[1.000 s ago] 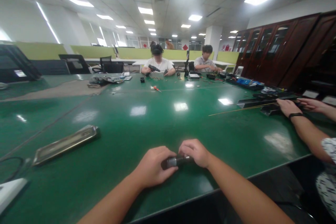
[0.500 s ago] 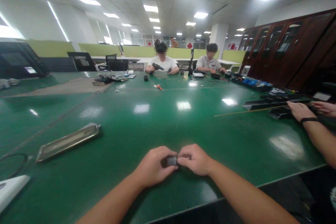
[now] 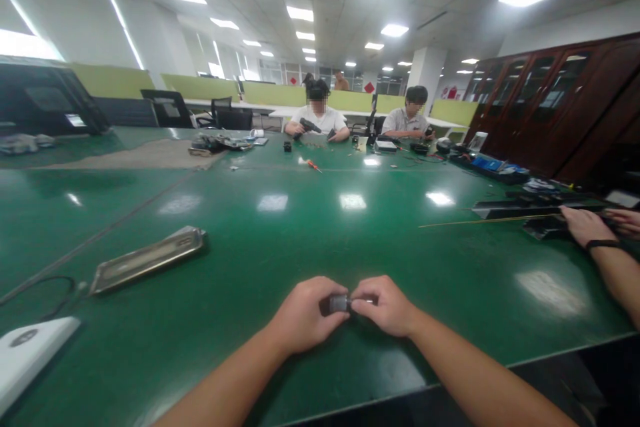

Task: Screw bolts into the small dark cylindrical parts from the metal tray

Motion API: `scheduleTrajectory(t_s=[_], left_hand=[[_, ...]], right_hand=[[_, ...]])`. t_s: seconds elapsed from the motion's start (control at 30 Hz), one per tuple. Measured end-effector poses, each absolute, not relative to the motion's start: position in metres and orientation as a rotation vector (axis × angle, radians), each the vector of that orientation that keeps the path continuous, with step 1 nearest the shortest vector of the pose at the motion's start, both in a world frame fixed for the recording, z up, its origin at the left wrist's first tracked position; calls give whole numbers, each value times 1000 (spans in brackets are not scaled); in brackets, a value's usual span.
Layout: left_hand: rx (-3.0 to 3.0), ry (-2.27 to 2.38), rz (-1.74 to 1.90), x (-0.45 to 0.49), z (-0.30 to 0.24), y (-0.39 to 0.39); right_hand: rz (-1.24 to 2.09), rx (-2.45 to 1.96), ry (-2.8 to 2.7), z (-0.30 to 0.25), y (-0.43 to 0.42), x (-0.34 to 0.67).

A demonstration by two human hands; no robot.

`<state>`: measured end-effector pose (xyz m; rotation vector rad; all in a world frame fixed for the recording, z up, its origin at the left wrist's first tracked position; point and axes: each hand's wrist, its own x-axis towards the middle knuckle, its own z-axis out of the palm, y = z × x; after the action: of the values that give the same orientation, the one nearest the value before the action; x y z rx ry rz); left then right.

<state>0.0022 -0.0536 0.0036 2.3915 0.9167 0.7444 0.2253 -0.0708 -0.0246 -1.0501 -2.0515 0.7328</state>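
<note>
Both my hands meet low over the green table (image 3: 310,233), near its front edge. My left hand (image 3: 303,315) and my right hand (image 3: 384,305) are closed, thumbs and fingers pinching the two ends of a small grey metal cylinder (image 3: 340,303). Only a short bit of the part shows between my fingertips; the rest is hidden in my hands.
A flat metal tray (image 3: 147,259) lies to the left, a white device (image 3: 30,355) and a black cable (image 3: 47,293) at the near left. A co-worker's hand (image 3: 583,225) rests on black parts at the right. Two people sit at the far end among tools.
My hands have closed together over the cylinder, so less of it shows. The camera has turned, shifting the scene to the right.
</note>
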Motion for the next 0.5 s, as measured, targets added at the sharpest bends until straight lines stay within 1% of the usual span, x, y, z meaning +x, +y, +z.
scheduleTrajectory(t_s=[0.27,0.5], left_hand=[[2386,910,751,3,4,-51],[2374,915,737,0,4,-44]], right_hand=[[630,-1083,-2131,-25,-71,227],[528,-980,-2387,-24,-57,223]])
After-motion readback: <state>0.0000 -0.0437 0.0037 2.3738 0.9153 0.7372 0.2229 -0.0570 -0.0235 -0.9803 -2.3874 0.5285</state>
